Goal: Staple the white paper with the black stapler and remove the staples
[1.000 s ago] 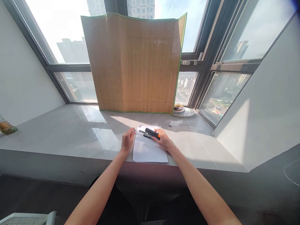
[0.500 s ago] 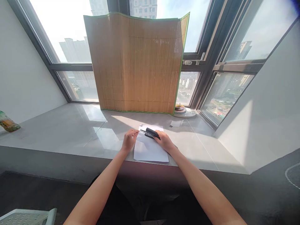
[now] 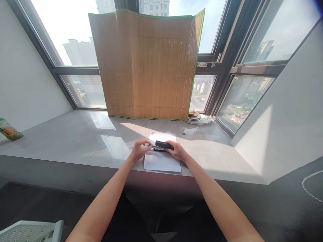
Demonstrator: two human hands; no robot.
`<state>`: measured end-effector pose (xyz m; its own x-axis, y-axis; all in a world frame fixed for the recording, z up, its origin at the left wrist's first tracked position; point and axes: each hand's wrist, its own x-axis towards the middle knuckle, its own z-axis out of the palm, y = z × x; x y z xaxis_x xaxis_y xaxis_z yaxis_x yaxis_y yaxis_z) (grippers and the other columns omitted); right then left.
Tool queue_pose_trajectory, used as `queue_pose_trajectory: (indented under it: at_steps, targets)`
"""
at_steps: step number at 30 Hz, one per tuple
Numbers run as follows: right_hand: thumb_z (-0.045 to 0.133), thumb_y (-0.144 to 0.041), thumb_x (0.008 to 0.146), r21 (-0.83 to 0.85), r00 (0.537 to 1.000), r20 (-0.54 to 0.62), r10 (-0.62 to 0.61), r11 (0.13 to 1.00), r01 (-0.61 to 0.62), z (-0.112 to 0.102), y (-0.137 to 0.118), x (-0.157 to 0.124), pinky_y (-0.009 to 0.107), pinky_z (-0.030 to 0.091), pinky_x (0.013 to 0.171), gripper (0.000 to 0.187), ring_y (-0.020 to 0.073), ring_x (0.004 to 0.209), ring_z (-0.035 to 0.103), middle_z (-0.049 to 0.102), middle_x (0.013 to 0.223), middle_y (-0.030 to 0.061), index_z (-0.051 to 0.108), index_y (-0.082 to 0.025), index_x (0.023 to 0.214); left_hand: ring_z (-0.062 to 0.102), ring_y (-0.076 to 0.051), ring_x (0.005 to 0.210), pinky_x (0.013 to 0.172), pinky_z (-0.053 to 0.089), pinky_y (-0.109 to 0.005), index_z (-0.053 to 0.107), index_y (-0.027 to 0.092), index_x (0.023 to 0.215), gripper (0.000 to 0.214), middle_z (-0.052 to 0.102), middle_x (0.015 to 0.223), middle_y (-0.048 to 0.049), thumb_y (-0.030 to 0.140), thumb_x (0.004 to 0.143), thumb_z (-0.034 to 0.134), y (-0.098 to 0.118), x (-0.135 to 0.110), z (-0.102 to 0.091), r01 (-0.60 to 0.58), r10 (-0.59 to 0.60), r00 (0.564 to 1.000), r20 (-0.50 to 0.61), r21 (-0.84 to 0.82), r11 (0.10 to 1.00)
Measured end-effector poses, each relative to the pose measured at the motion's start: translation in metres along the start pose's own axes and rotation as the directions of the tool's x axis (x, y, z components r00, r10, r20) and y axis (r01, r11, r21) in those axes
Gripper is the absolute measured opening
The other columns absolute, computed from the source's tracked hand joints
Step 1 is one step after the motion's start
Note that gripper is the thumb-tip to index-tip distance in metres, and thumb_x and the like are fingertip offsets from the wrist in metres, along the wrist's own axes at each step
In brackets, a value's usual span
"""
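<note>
A white sheet of paper (image 3: 162,162) lies on the grey stone sill (image 3: 75,141) near its front edge. Above the paper I hold a black stapler (image 3: 163,145), lying roughly level and pointing left. My right hand (image 3: 178,151) is closed round its rear end. My left hand (image 3: 139,150) is curled, with its fingertips pinched at the stapler's metal front tip. Whether anything small sits between those fingertips cannot be made out.
A bamboo mat (image 3: 146,64) with green edging stands upright against the window behind the paper. A stack of plates (image 3: 198,118) and a small paper scrap (image 3: 189,131) lie at the back right. A bottle (image 3: 9,130) lies far left. A white slotted object (image 3: 30,231) sits bottom left.
The stapler has been raised off the paper and turned more level. My left hand has moved right from the paper's edge to the stapler's front tip.
</note>
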<state>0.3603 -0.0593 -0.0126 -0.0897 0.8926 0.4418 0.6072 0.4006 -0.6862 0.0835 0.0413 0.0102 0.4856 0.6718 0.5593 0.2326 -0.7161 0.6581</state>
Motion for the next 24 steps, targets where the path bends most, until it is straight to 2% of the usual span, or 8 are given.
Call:
queue_pose_trajectory:
  at_steps: [8, 13, 20, 24]
  targets:
    - [0.072, -0.029, 0.092, 0.018, 0.999, 0.03, 0.012, 1.0, -0.012, -0.001, -0.002, -0.001, 0.044, 0.056, 0.095, 0.036, 0.0253, 0.102, 0.07, 0.076, 0.119, 0.0075, 0.072, -0.026, 0.127, 0.058, -0.021, 0.078, 0.075, 0.051, -0.034, 0.083, 0.027, 0.087, 0.008, 0.079, 0.085, -0.0025, 0.024, 0.082, 0.078, -0.004, 0.002, 0.004, 0.008, -0.012, 0.999, 0.05, 0.084, 0.996]
    - [0.072, -0.029, 0.091, 0.011, 0.999, 0.041, 0.012, 1.0, -0.013, -0.004, -0.008, 0.0, 0.04, 0.056, 0.089, 0.033, 0.024, 0.096, 0.069, 0.077, 0.111, 0.0069, 0.073, -0.025, 0.124, 0.059, -0.019, 0.077, 0.076, 0.051, -0.034, 0.083, 0.026, 0.087, 0.009, 0.078, 0.083, -0.002, 0.022, 0.081, 0.077, -0.006, 0.001, 0.004, 0.001, -0.008, 0.996, 0.093, 0.081, 0.997]
    - [0.071, -0.028, 0.092, 0.027, 0.998, 0.055, 0.015, 1.0, -0.016, -0.006, -0.013, 0.0, 0.04, 0.054, 0.092, 0.032, 0.0241, 0.1, 0.069, 0.077, 0.113, 0.0073, 0.072, -0.023, 0.123, 0.059, -0.02, 0.08, 0.077, 0.051, -0.034, 0.083, 0.025, 0.089, 0.012, 0.08, 0.089, -0.0029, 0.022, 0.083, 0.073, -0.007, 0.0, 0.004, -0.015, 0.007, 0.99, 0.143, 0.055, 0.998]
    - [0.072, -0.028, 0.091, 0.029, 0.999, 0.046, 0.016, 0.999, -0.017, -0.006, -0.011, 0.0, 0.04, 0.055, 0.091, 0.034, 0.0244, 0.099, 0.069, 0.077, 0.112, 0.0067, 0.072, -0.025, 0.125, 0.06, -0.02, 0.079, 0.075, 0.052, -0.034, 0.084, 0.025, 0.088, 0.012, 0.08, 0.087, -0.0031, 0.024, 0.082, 0.074, -0.009, 0.001, 0.004, -0.024, 0.014, 0.991, 0.136, 0.07, 0.997]
